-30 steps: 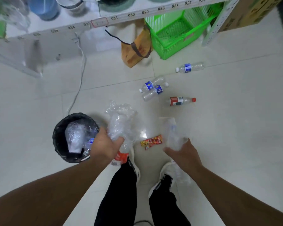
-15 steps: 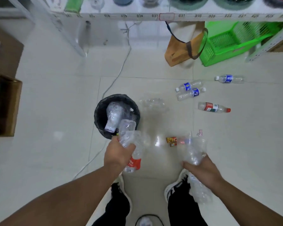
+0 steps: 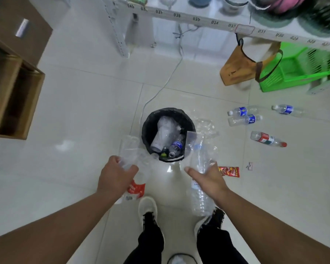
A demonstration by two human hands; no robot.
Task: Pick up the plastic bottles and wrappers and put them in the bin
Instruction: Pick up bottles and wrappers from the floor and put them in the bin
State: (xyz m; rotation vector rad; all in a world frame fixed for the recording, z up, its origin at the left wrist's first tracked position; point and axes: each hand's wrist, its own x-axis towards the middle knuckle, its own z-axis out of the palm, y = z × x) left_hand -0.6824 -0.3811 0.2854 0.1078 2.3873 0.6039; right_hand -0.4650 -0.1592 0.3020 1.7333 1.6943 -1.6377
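A black bin (image 3: 150,128) stands on the floor just ahead of my feet, holding a clear cup and several bottles. My left hand (image 3: 115,175) grips a clear plastic wrapper (image 3: 130,151) and a red-labelled bottle (image 3: 134,190), just left of the bin. My right hand (image 3: 208,178) holds a clear bottle (image 3: 200,199) together with clear plastic film (image 3: 196,147), at the bin's right rim. A red snack wrapper (image 3: 229,171) lies right of that hand. Three blue-labelled bottles (image 3: 244,116) and a red-capped bottle (image 3: 267,139) lie on the floor further right.
A white numbered shelf (image 3: 198,20) runs across the back, with a green basket (image 3: 297,69) and a brown bag (image 3: 240,67) under it. A brown box (image 3: 13,96) stands at the left. A white cable (image 3: 160,88) trails toward the bin. Crumpled clear plastic (image 3: 206,126) lies beside the bin.
The view has swung left, so the bin now sits centred between my hands. Both hands still hold their plastic, and the right hand has come up to the bin's right rim.
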